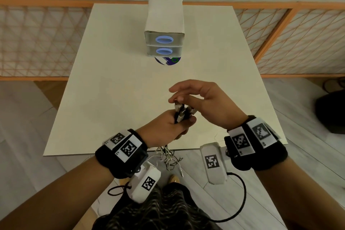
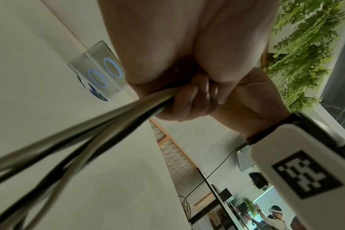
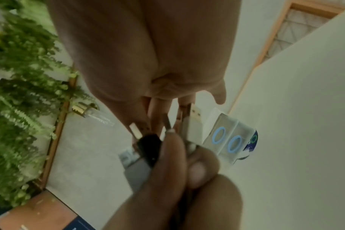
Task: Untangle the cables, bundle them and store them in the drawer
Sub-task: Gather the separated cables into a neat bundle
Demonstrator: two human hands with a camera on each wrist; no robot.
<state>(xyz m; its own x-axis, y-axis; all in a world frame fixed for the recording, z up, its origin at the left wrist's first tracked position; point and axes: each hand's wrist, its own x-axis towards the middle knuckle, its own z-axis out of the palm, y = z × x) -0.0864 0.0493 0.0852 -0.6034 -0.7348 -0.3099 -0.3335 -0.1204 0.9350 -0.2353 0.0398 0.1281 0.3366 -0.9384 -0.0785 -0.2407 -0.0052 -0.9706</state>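
Observation:
My left hand [image 1: 178, 124] grips a bundle of black and white cables [image 1: 182, 113] in a fist above the table's near edge, with several USB plugs [image 3: 187, 124] sticking up out of it. The cables' free ends [image 1: 169, 156] hang tangled below the table edge. In the left wrist view the cables [image 2: 89, 132] run out of the curled fingers [image 2: 187, 101]. My right hand [image 1: 179, 97] hovers over the plugs with its fingers [image 3: 159, 107] nearly straight, their tips touching the plug ends and the thumb held apart. The small drawer unit [image 1: 164, 43] stands at the table's far middle, both drawers closed.
A white board covers the table [image 1: 112, 99]. A round purple-and-white disc [image 1: 168, 60] pokes out from under the drawer unit. An orange lattice fence [image 1: 37, 43] runs behind and beside the table. A black object [image 1: 330, 112] sits on the floor at right.

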